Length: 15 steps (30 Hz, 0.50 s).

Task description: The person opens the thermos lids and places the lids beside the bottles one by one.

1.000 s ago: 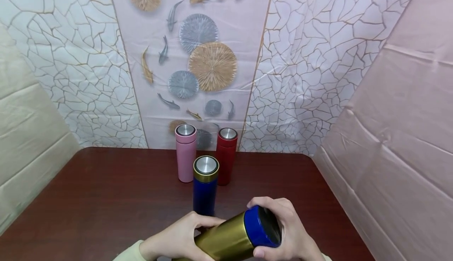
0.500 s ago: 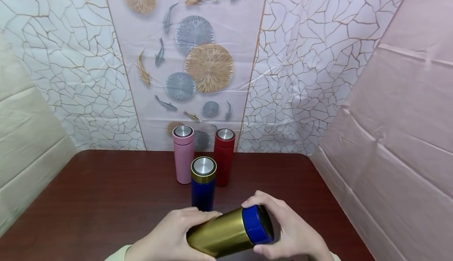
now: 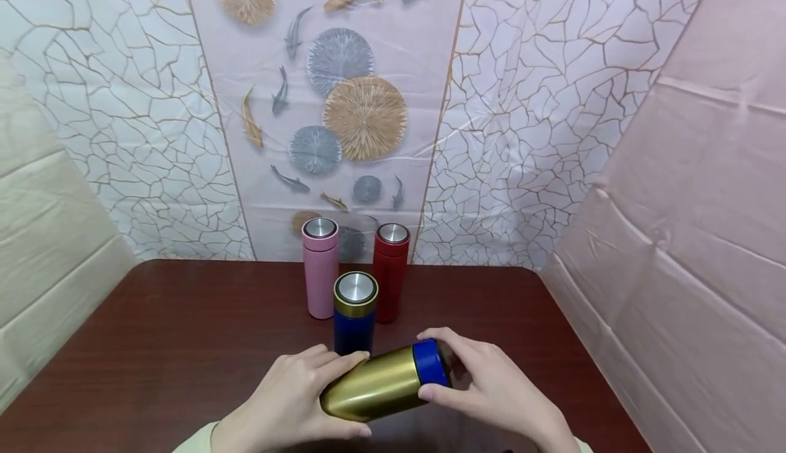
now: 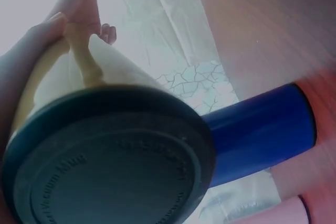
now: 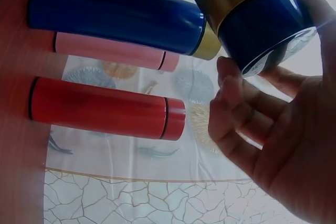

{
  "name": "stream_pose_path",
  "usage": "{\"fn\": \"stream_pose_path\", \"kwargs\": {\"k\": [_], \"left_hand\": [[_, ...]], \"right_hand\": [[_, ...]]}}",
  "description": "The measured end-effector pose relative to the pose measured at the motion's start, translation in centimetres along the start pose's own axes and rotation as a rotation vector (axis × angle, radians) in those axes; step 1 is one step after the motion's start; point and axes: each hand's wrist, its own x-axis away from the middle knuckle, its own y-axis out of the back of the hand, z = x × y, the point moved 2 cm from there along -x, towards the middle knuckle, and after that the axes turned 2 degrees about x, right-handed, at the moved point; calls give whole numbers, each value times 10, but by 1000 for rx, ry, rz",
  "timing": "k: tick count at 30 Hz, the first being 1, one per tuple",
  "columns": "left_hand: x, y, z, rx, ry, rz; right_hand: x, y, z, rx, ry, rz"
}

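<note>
A gold bottle (image 3: 376, 386) with a blue lid (image 3: 431, 363) lies tilted between both hands above the table, its lid end to the right. The left hand (image 3: 291, 395) grips its base end, thumb below and fingers over the top. Around the blue lid, the right hand (image 3: 494, 386) curls its thumb and fingers. In the left wrist view the dark base (image 4: 113, 166) of the bottle faces the camera. The right wrist view shows the blue lid (image 5: 265, 27) against the fingertips. Just behind the gold bottle stands a blue bottle (image 3: 354, 327) with a gold-rimmed lid.
A pink bottle (image 3: 321, 275) and a red bottle (image 3: 389, 279) stand upright behind the blue one on the dark red-brown table (image 3: 184, 330). Patterned cloth (image 3: 368, 119) hangs beyond the table's back edge, with plain cloth panels at both sides.
The gold bottle and both hands have moved up and slightly left, and the bottle lies closer to level. More of its base end shows. Both hands still hold it.
</note>
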Motion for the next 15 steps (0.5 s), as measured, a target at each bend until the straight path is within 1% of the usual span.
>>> {"fn": "stream_pose_path", "kwargs": {"k": [3, 8, 12, 15], "left_hand": [[0, 0, 2, 19, -17, 3], [-2, 0, 6, 63, -55, -12], [-1, 0, 7, 106, -37, 15], [-1, 0, 9, 152, -2, 51]], "right_hand": [[1, -2, -1, -57, 4, 21], [1, -3, -3, -67, 50, 6], [1, -4, -3, -45, 112, -19], [1, -3, -3, -11, 173, -39]]}}
